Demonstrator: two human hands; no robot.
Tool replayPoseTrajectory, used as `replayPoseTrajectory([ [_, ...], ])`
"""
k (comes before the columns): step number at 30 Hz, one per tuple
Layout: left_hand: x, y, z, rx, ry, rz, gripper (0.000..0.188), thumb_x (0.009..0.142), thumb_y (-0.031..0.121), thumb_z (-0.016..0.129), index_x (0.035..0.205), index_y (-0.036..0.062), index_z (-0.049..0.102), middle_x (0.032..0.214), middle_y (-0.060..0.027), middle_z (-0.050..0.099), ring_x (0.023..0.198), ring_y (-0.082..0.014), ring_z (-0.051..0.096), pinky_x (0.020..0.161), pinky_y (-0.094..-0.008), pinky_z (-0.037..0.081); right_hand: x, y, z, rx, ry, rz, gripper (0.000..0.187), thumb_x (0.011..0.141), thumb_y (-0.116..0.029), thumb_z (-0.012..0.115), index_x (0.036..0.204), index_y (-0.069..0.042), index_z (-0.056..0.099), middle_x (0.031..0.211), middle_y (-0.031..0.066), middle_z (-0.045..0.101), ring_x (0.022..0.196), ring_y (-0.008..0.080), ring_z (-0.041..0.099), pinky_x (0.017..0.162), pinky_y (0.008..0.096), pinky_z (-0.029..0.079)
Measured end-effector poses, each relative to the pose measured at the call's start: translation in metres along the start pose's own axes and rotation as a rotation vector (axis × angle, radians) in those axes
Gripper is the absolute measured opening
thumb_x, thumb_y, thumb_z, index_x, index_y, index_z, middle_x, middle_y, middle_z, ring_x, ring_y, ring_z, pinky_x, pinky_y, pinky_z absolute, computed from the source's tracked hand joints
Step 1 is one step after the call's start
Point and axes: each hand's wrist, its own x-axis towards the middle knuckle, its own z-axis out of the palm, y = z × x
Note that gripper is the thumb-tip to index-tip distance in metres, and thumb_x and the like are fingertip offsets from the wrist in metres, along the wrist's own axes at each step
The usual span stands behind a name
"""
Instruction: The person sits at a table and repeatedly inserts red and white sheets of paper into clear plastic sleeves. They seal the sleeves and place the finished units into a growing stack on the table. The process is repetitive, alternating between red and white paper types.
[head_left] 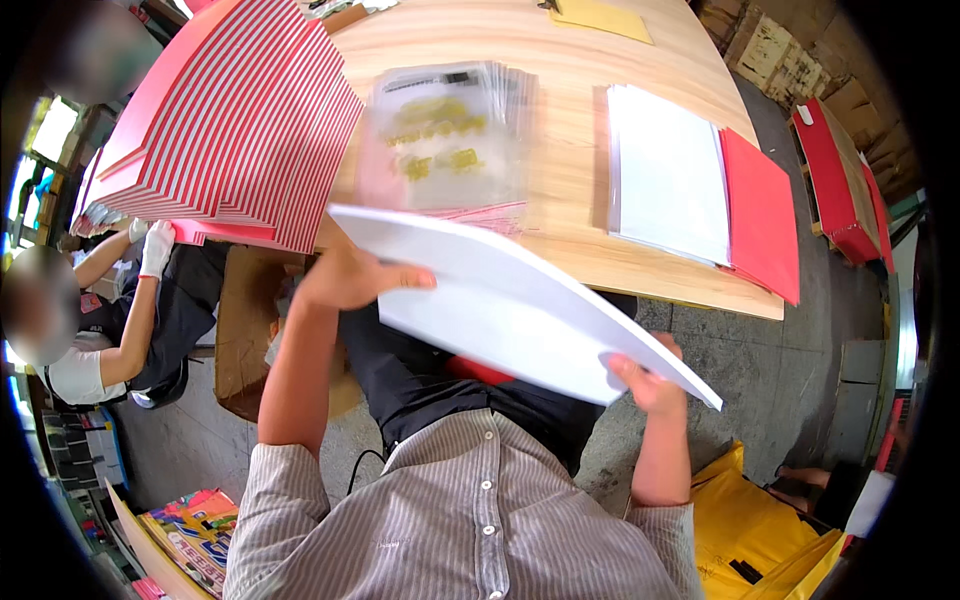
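Both my hands hold a large flat white pad of paper [490, 310], tilted in front of my body below the table edge. It has a thick, slightly bowed edge; whether it is loose sheets or one board I cannot tell. My left hand [345, 275] grips its left end, thumb lying on the face. At the lower right end, my right hand [652, 385] pinches it with the thumb on the near face. Just beyond it on the table lies a pile of clear plastic sleeves [450, 140] with yellowish print.
A tall stack of red-and-white layered sheets [240, 120] rises at the left. White sheets [668, 175] and red sheets [760, 210] lie on the wooden table [570, 120] at the right. A co-worker's white-gloved hand [157, 248] touches the red stack. A cardboard box [245, 340] stands below.
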Motion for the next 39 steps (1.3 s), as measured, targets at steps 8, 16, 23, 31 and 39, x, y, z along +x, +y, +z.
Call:
replayPoseTrajectory([
  [8, -0.027, -0.034, 0.065, -0.228, -0.234, -0.299, 0.041, 0.085, 0.017, 0.079, 0.118, -0.0025, 0.064, 0.107, -0.0074, 0.069, 0.098, -0.0140, 0.062, 0.088, -0.0328, 0.051, -0.100, 0.058, 0.028, 0.630, 0.249, 0.560, 0.059, 0.081, -0.007, 0.077, 0.134, 0.000, 0.054, 0.126, 0.0095, 0.062, 0.113, 0.0221, 0.059, 0.097, 0.0381, 0.047],
  [16, 0.053, -0.085, 0.009, 0.557, 0.362, 0.158, 0.033, 0.092, 0.022, 0.068, 0.117, 0.0011, 0.066, 0.120, -0.0155, 0.067, 0.112, -0.0282, 0.063, 0.095, -0.0376, 0.050, -0.133, 0.069, 0.023, 0.836, 0.565, 0.682, 0.059, 0.077, -0.008, 0.077, 0.132, 0.000, 0.055, 0.123, 0.0106, 0.064, 0.112, 0.0272, 0.062, 0.097, 0.0406, 0.049],
  [23, 0.083, -0.089, 0.020, 0.939, 0.134, 0.301, 0.019, 0.083, 0.018, 0.070, 0.097, 0.0058, 0.065, 0.107, -0.0146, 0.066, 0.105, -0.0345, 0.062, 0.091, -0.0432, 0.050, -0.126, 0.018, 0.026, 0.997, 0.737, 0.791, 0.055, 0.079, -0.007, 0.076, 0.129, 0.001, 0.057, 0.119, 0.0128, 0.065, 0.107, 0.0263, 0.064, 0.094, 0.0407, 0.052],
  [31, 0.090, -0.104, 0.024, 1.242, -0.162, 0.307, 0.020, 0.093, 0.026, 0.060, 0.097, 0.0063, 0.061, 0.100, -0.0169, 0.066, 0.093, -0.0351, 0.065, 0.076, -0.0459, 0.054, -0.131, 0.049, 0.033, 1.129, 0.521, 0.589, 0.058, 0.088, -0.012, 0.074, 0.139, 0.001, 0.049, 0.129, 0.0166, 0.061, 0.117, 0.0266, 0.061, 0.100, 0.0428, 0.050],
  [39, 0.104, -0.112, 0.018, 1.202, -0.127, 0.263, 0.013, 0.091, 0.015, 0.055, 0.098, 0.0037, 0.058, 0.090, -0.0197, 0.065, 0.081, -0.0418, 0.065, 0.070, -0.0500, 0.052, -0.129, 0.048, 0.056, 1.208, 0.469, 0.480, 0.064, 0.089, -0.016, 0.074, 0.143, 0.000, 0.045, 0.135, 0.0147, 0.057, 0.122, 0.0251, 0.057, 0.104, 0.0414, 0.046],
])
